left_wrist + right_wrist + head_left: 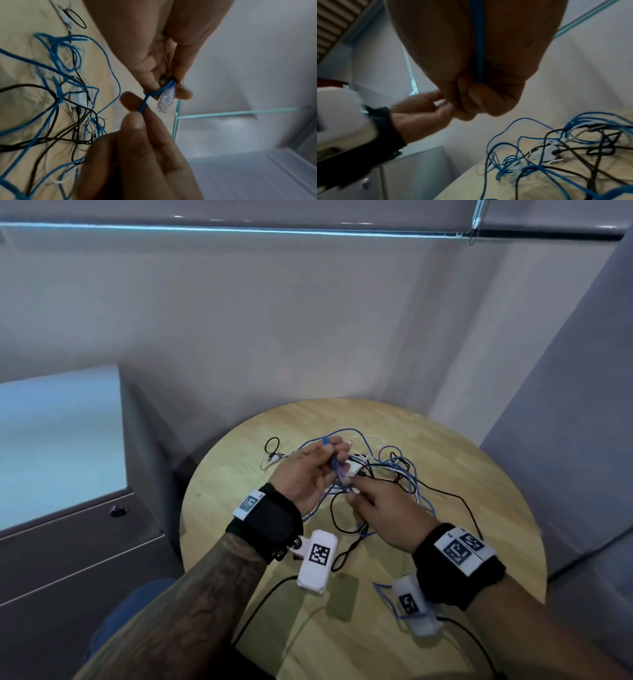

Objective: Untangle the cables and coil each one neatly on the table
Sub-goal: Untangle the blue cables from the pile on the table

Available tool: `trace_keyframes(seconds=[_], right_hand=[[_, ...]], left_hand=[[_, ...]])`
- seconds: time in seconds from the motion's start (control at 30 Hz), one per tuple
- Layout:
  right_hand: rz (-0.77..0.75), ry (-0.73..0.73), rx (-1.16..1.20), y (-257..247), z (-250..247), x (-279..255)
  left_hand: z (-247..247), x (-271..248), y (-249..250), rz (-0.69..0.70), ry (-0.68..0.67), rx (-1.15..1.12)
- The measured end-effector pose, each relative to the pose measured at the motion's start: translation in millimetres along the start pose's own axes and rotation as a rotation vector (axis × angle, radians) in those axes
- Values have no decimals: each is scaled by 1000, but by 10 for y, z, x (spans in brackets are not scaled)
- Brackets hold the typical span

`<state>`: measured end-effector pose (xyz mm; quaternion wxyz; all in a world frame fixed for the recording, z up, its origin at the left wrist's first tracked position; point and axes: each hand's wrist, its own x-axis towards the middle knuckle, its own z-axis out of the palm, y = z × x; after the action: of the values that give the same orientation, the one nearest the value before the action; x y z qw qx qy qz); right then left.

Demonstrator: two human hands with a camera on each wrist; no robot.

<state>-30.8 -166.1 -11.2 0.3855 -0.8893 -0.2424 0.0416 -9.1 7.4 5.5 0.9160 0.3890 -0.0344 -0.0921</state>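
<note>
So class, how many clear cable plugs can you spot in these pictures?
1: the blue cable's clear plug, held between the left hand and right hand. Others may be hidden in the tangle.

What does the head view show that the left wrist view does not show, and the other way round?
Only the head view shows the whole round table, both wristbands and the grey cabinet.
Only the left wrist view shows the clear plug on the blue cable, close up.
Both show the left hand and right hand pinching that cable above the tangle.
</note>
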Motion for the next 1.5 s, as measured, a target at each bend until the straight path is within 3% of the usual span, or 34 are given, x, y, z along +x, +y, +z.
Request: trace_keyframes(seconds=[0.1, 0.2, 0.3, 0.37, 0.47, 0.57, 0.7, 0.83, 1.0, 1.17, 1.23, 1.3, 1.4, 1.5], right_hand=[[55, -120, 13, -165, -24, -70], [21, -90, 20, -322, -145, -127], [-3, 33, 108, -430, -312, -110], [-31, 176, 64, -390, -422, -61], [-21, 361, -103, -184, -507, 21], [-18, 391, -155, -33, -465, 66], [-12, 246, -107, 43, -187, 80], [20, 57, -87, -90, 14, 44], [-5, -60, -61, -242, 45, -56], [-46, -27, -178, -370, -181, -116], [-40, 37, -124, -394, -285, -125], [-59, 166, -30, -383, -405, -111], [-98, 391, -58, -299, -542, -70], [-42, 501, 24, -87, -543, 27]], left_hand=[[-138, 81, 38, 139, 168, 2], [-201, 102, 61, 217, 215, 279], [-118, 35, -43, 236, 99, 728], [-39, -7, -117, 155, -29, 835], [64, -41, -144, -45, -161, 752], [141, -96, -94, -149, -208, 577], [139, -102, 30, -173, -180, 142], [13, -3, 75, -8, 0, -112], [-98, 60, 44, 144, 166, -26], [-18, 0, -121, 262, 191, 608], [-11, -9, -146, 299, 173, 854], [-12, -20, -155, 220, 88, 963], [101, -80, -191, -32, -121, 784], [233, -132, -186, -148, -184, 543]])
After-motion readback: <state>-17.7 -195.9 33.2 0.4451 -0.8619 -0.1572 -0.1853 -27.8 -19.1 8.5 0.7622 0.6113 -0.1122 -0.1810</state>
